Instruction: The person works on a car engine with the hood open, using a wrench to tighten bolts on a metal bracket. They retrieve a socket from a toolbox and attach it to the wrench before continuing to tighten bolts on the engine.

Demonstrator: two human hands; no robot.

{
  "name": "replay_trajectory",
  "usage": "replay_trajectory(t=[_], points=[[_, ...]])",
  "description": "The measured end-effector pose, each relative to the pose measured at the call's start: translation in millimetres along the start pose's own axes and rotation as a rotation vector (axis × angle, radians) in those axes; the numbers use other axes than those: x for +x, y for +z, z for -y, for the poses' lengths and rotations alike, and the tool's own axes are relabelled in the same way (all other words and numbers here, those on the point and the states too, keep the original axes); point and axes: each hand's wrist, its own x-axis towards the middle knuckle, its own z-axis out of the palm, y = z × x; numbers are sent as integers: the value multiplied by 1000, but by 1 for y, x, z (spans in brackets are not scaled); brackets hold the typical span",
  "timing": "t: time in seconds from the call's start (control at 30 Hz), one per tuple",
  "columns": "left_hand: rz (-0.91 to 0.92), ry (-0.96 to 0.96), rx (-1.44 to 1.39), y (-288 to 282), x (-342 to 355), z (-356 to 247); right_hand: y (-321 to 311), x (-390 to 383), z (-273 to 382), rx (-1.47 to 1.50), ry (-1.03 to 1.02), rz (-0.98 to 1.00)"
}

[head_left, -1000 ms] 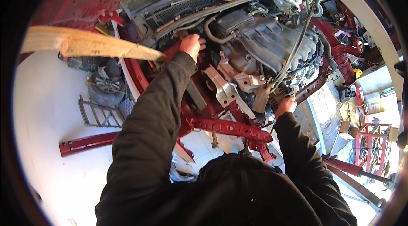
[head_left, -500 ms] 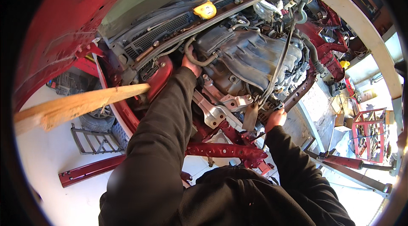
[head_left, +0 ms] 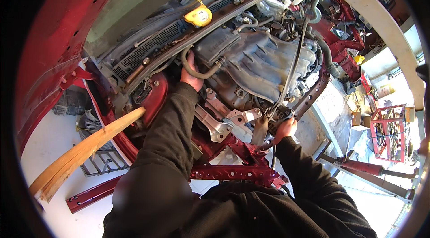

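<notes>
Red car, the engine in its open front.
A strap crosses the engine's right side. The left hand reaches behind a curved hose, its fingertips hidden, grip impossible to tell; the right hand curls its fingers at the engine's near edge, their hold unclear.

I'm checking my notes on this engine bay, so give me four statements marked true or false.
1. The left hand is at the curved hose. True.
2. The tape measure is blue. False: the tape measure is yellow.
3. The wooden piece is left of the left forearm. True.
4. The right hand is bare, but the left wears a glove. False: both are bare.
</notes>
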Motion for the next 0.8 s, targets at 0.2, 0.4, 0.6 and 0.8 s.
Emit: replay_trajectory(t=[0.2,0.4,0.6,0.8], points=[[-66,32,-56,-4,5,-2,5,3,-10,129,9,89],[-20,55,80,-12,11,-11,8,-33,20,4,-35,-9],[20,21,74,-22,13,-11,6,-35,39,-66,-51,-29],[-65,-46,30,-24,7,-3,5,-26,41,-65,-52,-35]])
